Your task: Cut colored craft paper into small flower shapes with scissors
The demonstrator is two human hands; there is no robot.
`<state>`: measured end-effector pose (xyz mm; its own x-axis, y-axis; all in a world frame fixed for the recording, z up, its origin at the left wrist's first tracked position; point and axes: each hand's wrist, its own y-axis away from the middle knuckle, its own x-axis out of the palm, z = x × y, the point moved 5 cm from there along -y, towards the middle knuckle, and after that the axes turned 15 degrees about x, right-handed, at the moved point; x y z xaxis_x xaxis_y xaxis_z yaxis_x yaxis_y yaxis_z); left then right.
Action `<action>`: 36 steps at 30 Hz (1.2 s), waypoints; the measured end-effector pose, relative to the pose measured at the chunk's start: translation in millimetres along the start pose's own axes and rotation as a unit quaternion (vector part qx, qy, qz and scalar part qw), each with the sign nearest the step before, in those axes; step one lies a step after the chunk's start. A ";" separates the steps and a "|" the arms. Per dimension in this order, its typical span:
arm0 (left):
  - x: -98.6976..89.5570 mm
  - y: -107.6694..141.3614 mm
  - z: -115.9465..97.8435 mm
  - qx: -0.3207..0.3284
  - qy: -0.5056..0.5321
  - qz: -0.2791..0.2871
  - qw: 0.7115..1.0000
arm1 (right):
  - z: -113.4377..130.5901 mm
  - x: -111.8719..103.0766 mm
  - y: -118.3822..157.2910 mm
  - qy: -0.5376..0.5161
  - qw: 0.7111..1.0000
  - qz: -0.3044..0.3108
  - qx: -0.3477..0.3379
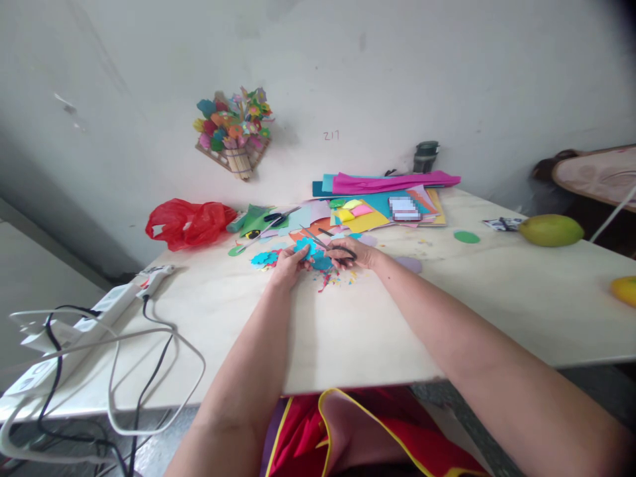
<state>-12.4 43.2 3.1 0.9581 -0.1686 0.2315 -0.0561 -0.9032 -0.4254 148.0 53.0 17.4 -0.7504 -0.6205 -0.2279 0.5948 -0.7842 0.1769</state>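
Observation:
My left hand point(292, 262) pinches a blue paper cutout point(305, 248) with a scalloped edge. In my right hand point(348, 254) is a pair of scissors point(316, 238), its fingers closed around the dark handles. The blades point up and left, close to the cutout; whether they touch it I cannot tell. More blue paper point(322, 262) lies between the hands. Left of my left hand rests a pile of blue scalloped cutouts point(264, 259). Tiny coloured scraps point(334, 281) are scattered on the table just below the hands.
On the white table point(342, 344), coloured paper sheets point(392, 183) and a phone point(404, 208) lie at the back. A second pair of scissors point(273, 217) and a red plastic bag point(186, 222) sit left. A power strip point(74, 338) with cables occupies the left edge; a green mango point(551, 230) lies right.

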 end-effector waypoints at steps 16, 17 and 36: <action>3.4 2.2 -8.1 0.010 -0.009 0.005 1.000 | -5.5 -1.7 -3.4 0.015 1.000 0.006 0.000; 2.8 2.3 -7.6 0.008 -0.010 0.003 1.000 | -6.2 -1.6 -3.7 0.016 1.000 0.008 0.002; -10.6 -1.0 3.0 -0.006 0.017 -0.076 0.997 | -7.6 3.7 -3.8 0.022 0.999 0.032 0.020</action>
<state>-21.7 47.1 -1.5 0.9456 -0.0429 0.3224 0.0852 -0.9240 -0.3728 145.2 53.8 8.6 -0.6965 -0.6698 -0.2573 0.6289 -0.7425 0.2307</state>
